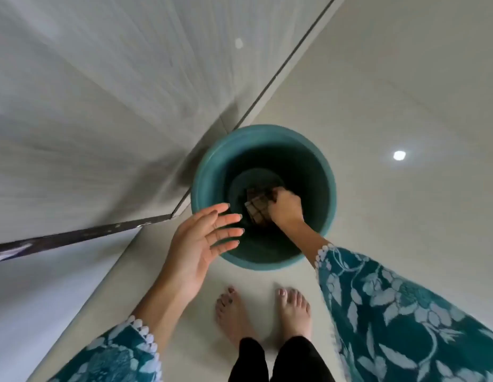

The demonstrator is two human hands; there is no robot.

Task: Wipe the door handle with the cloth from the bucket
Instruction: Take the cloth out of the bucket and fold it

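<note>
A teal bucket (317, 172) stands on the pale floor in front of my feet. Inside it lies a brown checked cloth (257, 208). My right hand (285, 206) reaches down into the bucket and is closed on the cloth's right side. My left hand (204, 244) hovers above the bucket's near-left rim, palm up, fingers spread and holding nothing. The grey door (102, 106) fills the left of the view; its handle is out of sight.
My bare feet (263, 312) stand just behind the bucket on glossy tiles. The door's lower edge and a dark threshold strip (82, 235) run diagonally at the left. The tiled floor (405, 92) stretches to the right, with a ceiling light reflected in it.
</note>
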